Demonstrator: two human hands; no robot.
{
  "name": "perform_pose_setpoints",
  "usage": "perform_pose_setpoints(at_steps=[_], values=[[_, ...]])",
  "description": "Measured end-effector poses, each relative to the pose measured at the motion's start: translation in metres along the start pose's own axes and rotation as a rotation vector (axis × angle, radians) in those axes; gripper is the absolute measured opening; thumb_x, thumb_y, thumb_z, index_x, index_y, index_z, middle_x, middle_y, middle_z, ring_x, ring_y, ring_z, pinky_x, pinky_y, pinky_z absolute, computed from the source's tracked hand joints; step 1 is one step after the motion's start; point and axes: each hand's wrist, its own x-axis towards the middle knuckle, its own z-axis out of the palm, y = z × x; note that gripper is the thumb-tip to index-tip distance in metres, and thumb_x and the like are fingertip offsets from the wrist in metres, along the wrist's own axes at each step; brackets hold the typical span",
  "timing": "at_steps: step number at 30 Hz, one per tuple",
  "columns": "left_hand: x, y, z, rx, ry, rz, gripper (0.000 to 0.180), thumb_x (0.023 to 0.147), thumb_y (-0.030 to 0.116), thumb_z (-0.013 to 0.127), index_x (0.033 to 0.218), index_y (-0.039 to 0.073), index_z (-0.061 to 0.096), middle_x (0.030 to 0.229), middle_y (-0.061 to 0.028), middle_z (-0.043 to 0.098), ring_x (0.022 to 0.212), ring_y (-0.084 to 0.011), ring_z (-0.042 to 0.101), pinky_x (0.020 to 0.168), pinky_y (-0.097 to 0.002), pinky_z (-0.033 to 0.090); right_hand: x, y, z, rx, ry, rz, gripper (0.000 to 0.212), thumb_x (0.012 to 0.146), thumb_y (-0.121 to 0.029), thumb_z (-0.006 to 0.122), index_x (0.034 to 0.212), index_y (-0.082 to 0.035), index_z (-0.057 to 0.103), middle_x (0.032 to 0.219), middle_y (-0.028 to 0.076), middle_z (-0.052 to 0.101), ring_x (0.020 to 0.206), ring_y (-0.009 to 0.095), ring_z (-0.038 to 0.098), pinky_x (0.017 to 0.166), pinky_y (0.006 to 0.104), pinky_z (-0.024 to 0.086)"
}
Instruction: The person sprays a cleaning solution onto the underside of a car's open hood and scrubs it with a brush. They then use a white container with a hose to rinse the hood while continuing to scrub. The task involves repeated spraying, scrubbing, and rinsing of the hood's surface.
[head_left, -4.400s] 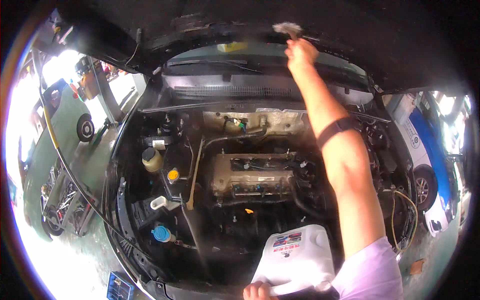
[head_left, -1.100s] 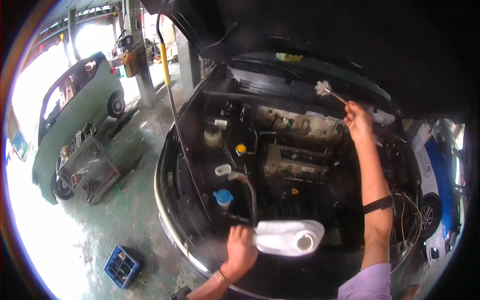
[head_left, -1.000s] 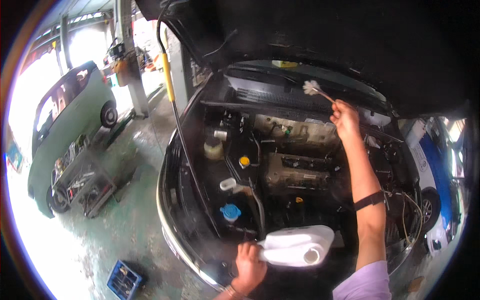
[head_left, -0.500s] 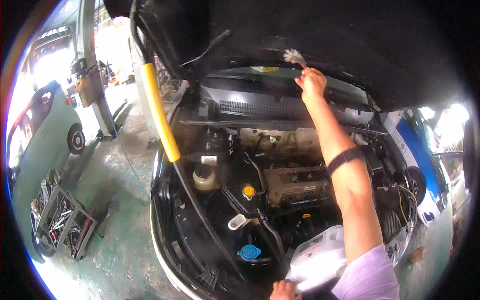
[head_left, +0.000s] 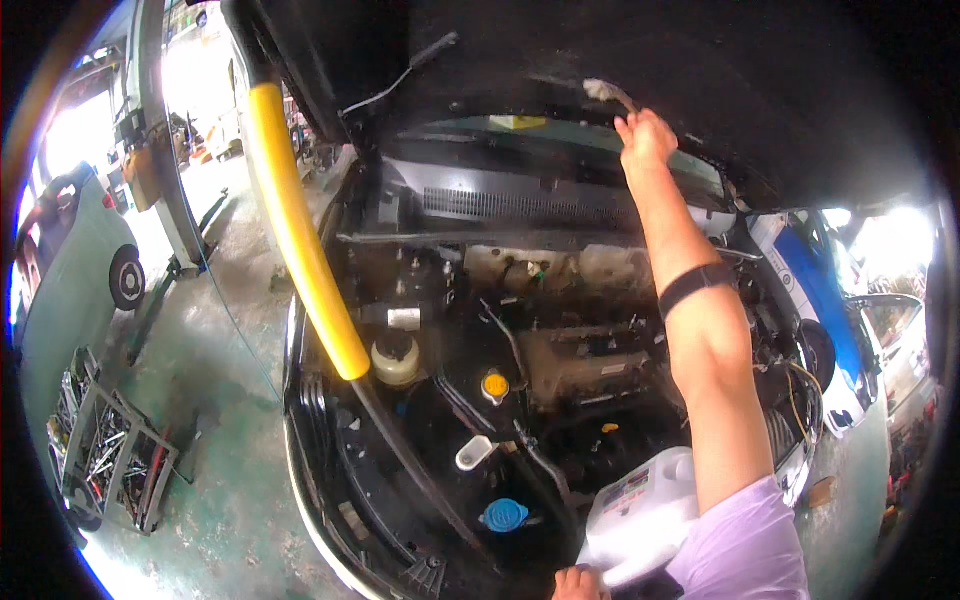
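My right hand [head_left: 646,137] is raised and shut on the handle of a small brush [head_left: 603,92], whose pale bristles touch the underside of the raised black hood [head_left: 640,50]. A dark band circles that forearm. At the bottom edge my left hand [head_left: 580,583] grips the lower corner of a white plastic jug [head_left: 640,515] that rests on the front of the engine bay. Below the arm lies the open engine [head_left: 580,365] with a yellow oil cap [head_left: 495,384].
A hood prop rod with a yellow sleeve [head_left: 300,230] slants across the left of the bay. A blue cap [head_left: 505,515] and a cream reservoir [head_left: 395,360] sit low left. A green car [head_left: 70,280] and a tool trolley [head_left: 105,465] stand on the wet floor at left; another car [head_left: 830,290] is at right.
My view has swung closer to the bay and rightward. The right hand with the brush has risen from the cowl area to the hood's underside. The left hand stays on the jug.
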Motion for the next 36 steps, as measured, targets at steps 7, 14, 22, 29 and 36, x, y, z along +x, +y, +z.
perform_pose_setpoints(at_steps=[7, 14, 22, 29, 36], values=[[0.000, 0.006, -0.001, 0.058, 0.003, 0.050, 0.032, 0.063, 0.006, 0.065, 0.091, -0.005, 0.054, 0.094, -0.0233, 0.047, 0.086, -0.0421, 0.045, 0.073, -0.0478, 0.043, -0.039, 0.025, 0.032, 0.143, -0.597, 0.025, 0.025, 0.075, 0.006, 0.053, 0.100, 0.005, 0.055, 0.074, 0.016, 0.061, 0.060, 0.023, 0.062, 0.046, 0.0364, 0.056], [0.004, 0.009, -0.002, 0.062, 0.052, 0.027, 0.034, 0.063, 0.006, 0.066, 0.093, -0.004, 0.054, 0.095, -0.0220, 0.048, 0.088, -0.0411, 0.046, 0.071, -0.0474, 0.044, 0.015, -0.053, -0.024, 0.191, -0.424, -0.099, 0.030, 0.076, 0.003, 0.056, 0.106, 0.006, 0.054, 0.073, 0.014, 0.060, 0.064, 0.023, 0.061, 0.055, 0.0380, 0.056], [-0.004, 0.010, 0.006, 0.084, 0.048, -0.092, 0.041, 0.062, 0.005, 0.067, 0.098, -0.002, 0.050, 0.099, -0.0206, 0.049, 0.090, -0.0411, 0.047, 0.073, -0.0474, 0.044, -0.039, -0.020, 0.036, 0.145, -0.433, 0.062, 0.019, 0.072, 0.010, 0.048, 0.090, 0.004, 0.055, 0.068, 0.015, 0.058, 0.046, 0.023, 0.057, 0.038, 0.0358, 0.052], [0.001, 0.008, 0.003, 0.145, 0.046, 0.065, 0.036, 0.061, 0.005, 0.068, 0.093, -0.003, 0.054, 0.096, -0.0209, 0.048, 0.089, -0.0416, 0.047, 0.075, -0.0485, 0.043, -0.016, -0.054, 0.009, 0.180, -0.246, 0.031, 0.017, 0.074, 0.007, 0.048, 0.088, 0.004, 0.056, 0.069, 0.012, 0.057, 0.054, 0.021, 0.058, 0.040, 0.0332, 0.051], [0.003, 0.013, 0.000, 0.100, 0.056, -0.039, 0.043, 0.060, 0.003, 0.067, 0.099, -0.002, 0.051, 0.097, -0.0217, 0.048, 0.088, -0.0424, 0.045, 0.074, -0.0500, 0.041, -0.053, -0.014, 0.055, 0.212, -0.401, 0.011, 0.012, 0.076, 0.007, 0.045, 0.079, 0.002, 0.055, 0.058, 0.012, 0.055, 0.044, 0.022, 0.057, 0.034, 0.0357, 0.049]])
